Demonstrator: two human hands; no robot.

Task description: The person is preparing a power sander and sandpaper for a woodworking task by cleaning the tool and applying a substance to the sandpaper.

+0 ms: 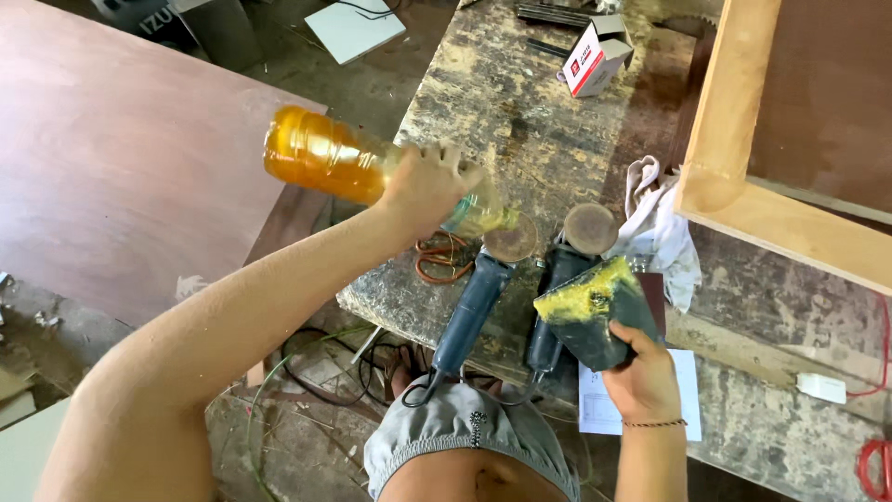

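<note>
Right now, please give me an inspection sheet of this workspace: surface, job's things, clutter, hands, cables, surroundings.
Surface: workbench, worn and heavily stained.
Job's things: plastic bottle of amber liquid, tilted with neck down toward the bench; dark pad smeared with yellow paste.
Clutter: two angle grinders side by side, white rag, small red and white box, sheet of paper.
Hands: left hand grips the bottle; right hand holds the pad.
Cables: grinder cords hang off the bench edge; black cable loops on the floor; red cable at right.
Surroundings: brown board at left, wooden frame at right.
</note>
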